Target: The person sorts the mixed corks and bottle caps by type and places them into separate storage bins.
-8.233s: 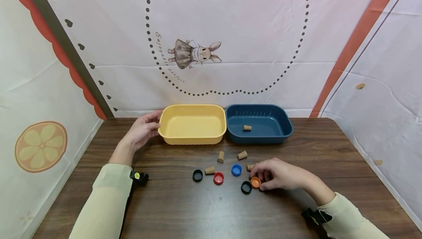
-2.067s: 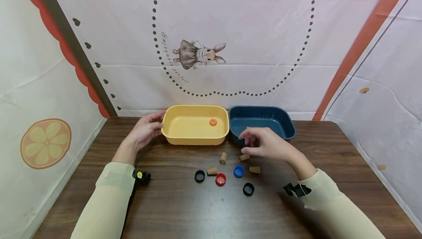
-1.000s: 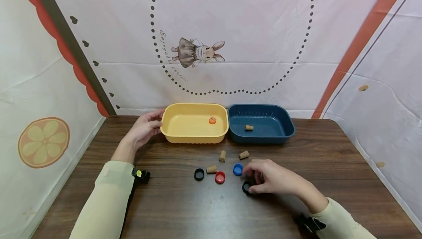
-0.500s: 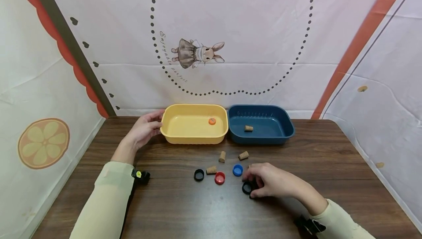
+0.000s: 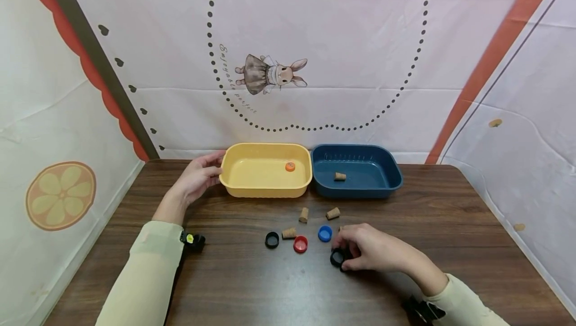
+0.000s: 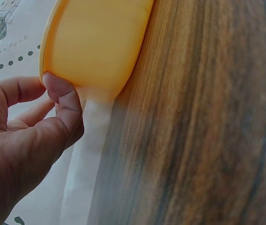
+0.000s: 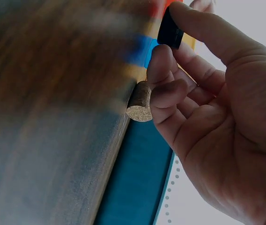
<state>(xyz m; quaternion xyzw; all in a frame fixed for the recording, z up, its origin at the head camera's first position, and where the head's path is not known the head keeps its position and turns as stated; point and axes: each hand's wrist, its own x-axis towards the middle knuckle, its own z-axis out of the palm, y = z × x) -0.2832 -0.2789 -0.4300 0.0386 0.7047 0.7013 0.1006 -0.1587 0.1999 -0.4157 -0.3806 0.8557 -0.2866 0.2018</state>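
My left hand (image 5: 196, 178) grips the left end of the yellow tray (image 5: 265, 192), thumb and fingers at its rim (image 6: 42, 51) in the left wrist view. An orange bottle cap (image 5: 290, 166) lies inside that tray. Low over the table, my right hand (image 5: 375, 251) pinches a black bottle cap (image 5: 336, 257); the right wrist view has this black cap (image 7: 169, 32) between thumb and fingers. Just left of the hand sits a blue bottle cap (image 5: 325, 233). A cork (image 7: 140, 103) beside the fingers is mostly hidden by the hand in the head view.
The dark blue tray (image 5: 357, 192) adjoins the yellow one and contains a cork (image 5: 340, 176). On the wooden table lie a red cap (image 5: 300, 244), another black cap (image 5: 272, 240) and more corks (image 5: 289, 233). A printed cloth (image 5: 360, 41) hangs behind the trays.
The orange cap has gone from the table into the yellow tray. My right hand has come back from near the blue tray and taken hold of the black cap. My left hand stays put.
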